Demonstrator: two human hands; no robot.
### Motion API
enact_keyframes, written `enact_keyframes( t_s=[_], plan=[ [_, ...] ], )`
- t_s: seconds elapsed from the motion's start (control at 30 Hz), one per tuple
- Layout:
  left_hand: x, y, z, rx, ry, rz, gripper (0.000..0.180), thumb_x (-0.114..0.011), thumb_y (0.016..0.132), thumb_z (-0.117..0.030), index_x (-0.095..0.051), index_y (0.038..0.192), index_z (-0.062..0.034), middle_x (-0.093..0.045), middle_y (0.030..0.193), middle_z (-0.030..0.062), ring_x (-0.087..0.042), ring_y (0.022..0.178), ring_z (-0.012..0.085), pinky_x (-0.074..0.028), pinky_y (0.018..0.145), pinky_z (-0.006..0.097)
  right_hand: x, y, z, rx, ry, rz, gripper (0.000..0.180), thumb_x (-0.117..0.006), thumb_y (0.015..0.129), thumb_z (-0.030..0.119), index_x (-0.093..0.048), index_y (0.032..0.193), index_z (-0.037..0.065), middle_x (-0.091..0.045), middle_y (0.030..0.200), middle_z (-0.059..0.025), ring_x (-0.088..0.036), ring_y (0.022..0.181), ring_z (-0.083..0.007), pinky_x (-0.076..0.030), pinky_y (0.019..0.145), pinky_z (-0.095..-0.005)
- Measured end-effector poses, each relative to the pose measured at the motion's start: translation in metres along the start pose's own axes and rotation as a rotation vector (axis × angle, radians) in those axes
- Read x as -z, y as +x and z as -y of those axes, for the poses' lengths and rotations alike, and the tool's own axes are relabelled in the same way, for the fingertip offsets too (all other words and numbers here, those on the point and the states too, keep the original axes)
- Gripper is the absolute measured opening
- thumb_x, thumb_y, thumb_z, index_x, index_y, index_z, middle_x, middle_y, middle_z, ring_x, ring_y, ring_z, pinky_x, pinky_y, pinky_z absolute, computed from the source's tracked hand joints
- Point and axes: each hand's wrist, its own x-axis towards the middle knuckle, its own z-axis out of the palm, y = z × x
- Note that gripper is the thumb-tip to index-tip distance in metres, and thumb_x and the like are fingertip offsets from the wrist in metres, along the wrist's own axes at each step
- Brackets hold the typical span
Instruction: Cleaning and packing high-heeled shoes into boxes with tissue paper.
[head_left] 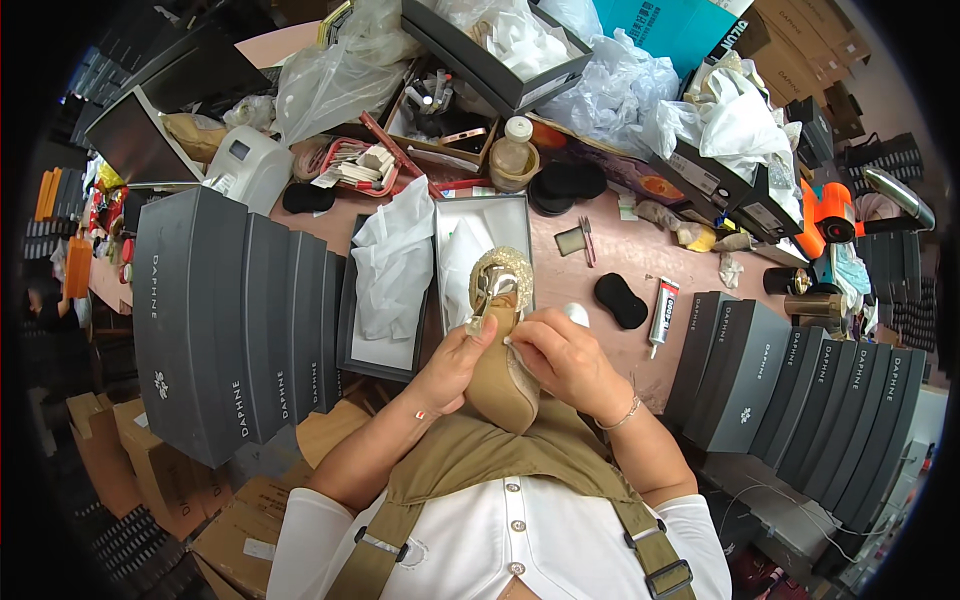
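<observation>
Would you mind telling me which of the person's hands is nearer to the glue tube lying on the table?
The right hand. It works at the shoe, with the glue tube lying apart, off to its right. The left hand holds the shoe's other side, farther from the tube.

Beige shoe (503,375), glittery gold toe; beside it, grey boxes (235,320), white tissue (392,262), pink table (620,255).
</observation>
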Motion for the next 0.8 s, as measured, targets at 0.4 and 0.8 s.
enact_keyframes(
  t_s=[0.4,0.8],
  plan=[
    [0.018,-0.001,0.005,-0.003,-0.028,0.072,0.045,-0.043,0.097,-0.044,-0.051,0.115,-0.0037,-0.061,0.094,0.0079,-0.060,0.085,0.0135,-0.051,0.075,0.028,-0.008,-0.013,-0.008,-0.300,0.521,-0.244,0.017,-0.065,0.082,-0.001,-0.056,0.095,0.002,-0.057,0.088,-0.0049,-0.057,0.074,-0.0100,-0.046,0.062,-0.0221],
    [0.017,0.003,0.005,-0.045,-0.053,0.126,0.047,-0.046,0.096,-0.042,-0.043,0.126,-0.0061,-0.054,0.108,0.0036,-0.055,0.097,0.0103,-0.047,0.084,0.027,-0.003,-0.010,-0.002,-0.193,0.373,-0.026,0.010,-0.066,0.082,0.004,-0.061,0.090,0.001,-0.060,0.087,-0.0080,-0.059,0.073,-0.0161,-0.048,0.065,-0.0261]
  ],
)
